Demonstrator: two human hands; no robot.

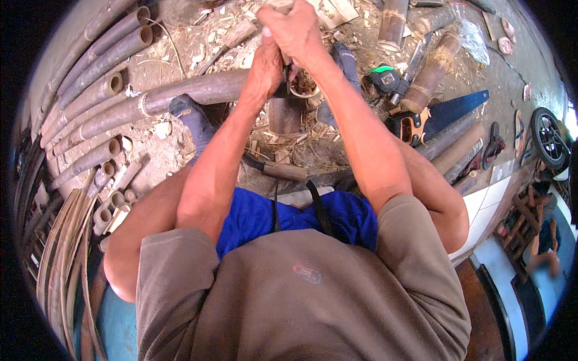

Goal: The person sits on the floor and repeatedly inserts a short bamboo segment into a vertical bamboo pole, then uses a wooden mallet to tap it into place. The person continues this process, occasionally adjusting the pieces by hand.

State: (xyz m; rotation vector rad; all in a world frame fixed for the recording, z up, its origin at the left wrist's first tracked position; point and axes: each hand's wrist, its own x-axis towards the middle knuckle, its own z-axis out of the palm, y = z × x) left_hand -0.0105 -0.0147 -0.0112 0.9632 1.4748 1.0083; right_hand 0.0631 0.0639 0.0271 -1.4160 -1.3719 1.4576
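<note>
My right hand (294, 29) is closed at the top edge, its fingers wrapped around a pale wooden piece (280, 5) that the frame partly cuts off. Just below it, my left hand (268, 67) is closed too, on something mostly hidden behind its fingers. Both hands are close together over the end of a long brown bamboo pole (192, 90), which comes in from the left. Beneath the pole's end is a short, thick bamboo section (285, 118). A round opening (305, 90) with dark bits inside shows beside my right forearm.
Bamboo poles (108, 57) lie on the left, near split strips (63, 253). Wooden-handled knives rest between my legs (286, 171) and beyond the pole (239, 33). At right are a tape measure (383, 79), a handsaw (454, 111), a wheel (549, 138) and another person (546, 240). Shavings litter the floor.
</note>
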